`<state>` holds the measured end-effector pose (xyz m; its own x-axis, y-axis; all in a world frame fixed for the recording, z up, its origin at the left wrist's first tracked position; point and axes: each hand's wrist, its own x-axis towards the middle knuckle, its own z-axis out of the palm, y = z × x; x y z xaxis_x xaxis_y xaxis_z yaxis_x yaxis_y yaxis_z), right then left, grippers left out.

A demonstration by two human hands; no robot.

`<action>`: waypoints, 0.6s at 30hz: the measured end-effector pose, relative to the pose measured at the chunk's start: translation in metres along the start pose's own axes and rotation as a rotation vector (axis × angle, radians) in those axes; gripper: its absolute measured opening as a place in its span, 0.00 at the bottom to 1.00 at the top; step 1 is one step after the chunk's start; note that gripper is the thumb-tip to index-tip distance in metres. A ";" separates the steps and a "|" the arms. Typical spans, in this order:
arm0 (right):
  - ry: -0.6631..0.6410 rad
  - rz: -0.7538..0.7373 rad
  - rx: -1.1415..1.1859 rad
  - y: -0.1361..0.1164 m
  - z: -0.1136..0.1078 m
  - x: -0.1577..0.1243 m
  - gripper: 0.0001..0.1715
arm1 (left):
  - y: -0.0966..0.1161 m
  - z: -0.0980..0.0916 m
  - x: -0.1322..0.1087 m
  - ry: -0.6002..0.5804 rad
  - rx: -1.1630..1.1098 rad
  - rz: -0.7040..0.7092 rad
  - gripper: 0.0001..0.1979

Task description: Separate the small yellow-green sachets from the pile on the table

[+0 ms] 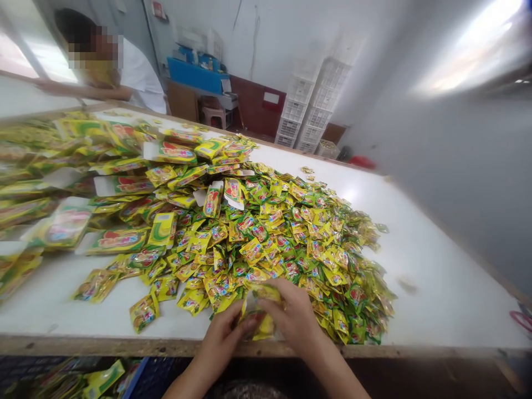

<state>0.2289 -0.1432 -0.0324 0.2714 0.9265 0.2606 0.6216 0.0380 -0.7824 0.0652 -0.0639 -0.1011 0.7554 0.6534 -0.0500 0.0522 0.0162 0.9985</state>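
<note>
Head view shows your left hand [228, 332] and right hand [293, 310] close together at the near side of the table, fingers curled inward around a yellow, glossy printed package [262, 328] with a pale patch. Both hands have hold of it, one from each side, the gap between thumb and fingers narrow; blur hides whether it is a carton or sachets. It sits just in front of a large heap of small yellow-and-green foil sachets [274, 219], spread over the white tabletop [428, 277] with its brown wooden edging [415, 352]. To your left, flat yellow-and-green cardboard cartons [120, 241] lie piled against the heap, several with white end flaps open. Below the edge, a blue plastic crate [136, 379] holds more yellow-and-green packaging. Across the table, a person in a white top [143, 77] leans over the far side.
</note>
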 end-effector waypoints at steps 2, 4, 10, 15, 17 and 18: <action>0.037 0.027 0.067 0.006 0.005 -0.001 0.14 | 0.000 -0.001 0.001 -0.045 -0.042 0.015 0.18; 0.038 0.009 0.082 0.012 0.011 -0.003 0.13 | 0.000 -0.004 0.001 -0.068 -0.068 0.016 0.18; -0.030 -0.068 0.010 0.017 0.010 -0.009 0.13 | -0.002 -0.010 -0.001 -0.102 -0.110 -0.019 0.17; -0.189 -0.099 -0.054 0.009 0.000 -0.010 0.17 | 0.000 -0.009 -0.003 -0.114 -0.150 -0.005 0.19; -0.178 -0.039 -0.079 0.006 0.000 -0.008 0.15 | 0.002 -0.007 -0.003 -0.111 -0.130 -0.005 0.18; -0.187 -0.014 -0.096 0.003 0.000 -0.006 0.13 | 0.002 -0.007 -0.003 -0.106 -0.119 -0.006 0.17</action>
<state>0.2288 -0.1490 -0.0365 0.1271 0.9798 0.1544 0.6936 0.0235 -0.7200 0.0585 -0.0611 -0.0984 0.8205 0.5694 -0.0514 -0.0165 0.1135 0.9934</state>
